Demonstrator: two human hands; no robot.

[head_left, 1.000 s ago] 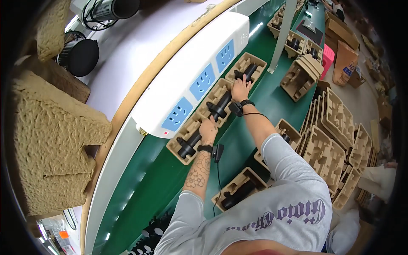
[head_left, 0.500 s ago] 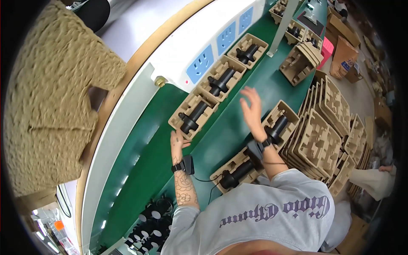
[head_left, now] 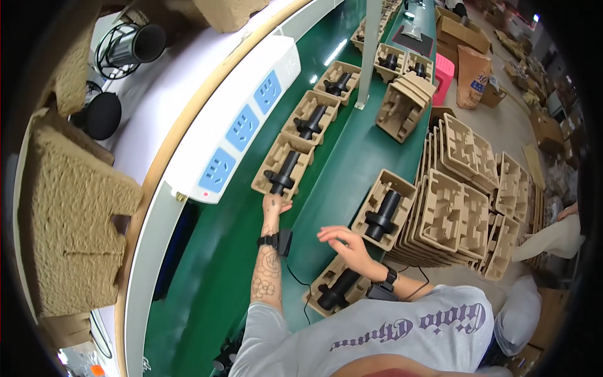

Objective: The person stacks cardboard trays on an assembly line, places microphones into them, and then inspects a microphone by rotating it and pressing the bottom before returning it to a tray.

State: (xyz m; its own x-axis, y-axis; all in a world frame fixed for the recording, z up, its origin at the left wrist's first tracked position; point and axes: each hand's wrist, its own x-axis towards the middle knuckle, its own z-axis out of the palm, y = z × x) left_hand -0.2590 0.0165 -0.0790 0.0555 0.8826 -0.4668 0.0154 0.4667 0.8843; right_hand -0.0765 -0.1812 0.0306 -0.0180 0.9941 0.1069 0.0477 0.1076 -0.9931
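Tray: cardboard, holding a black tool, on the green bench beside the white power strip.
Left hand: fingers loosely open, touching the tray's near edge.
Right hand: spread, holding nothing, nearer than the tray.

Moulded brown pulp packing trays lay in a row along the green belt: the nearest tray sat just below the right hand, another tray just beyond it to the right. The left hand touched the near end of a third tray, with more trays farther along. Empty trays stood stacked at the right edge. Far right, a brown paper sack and cardboard boxes stood on the floor.
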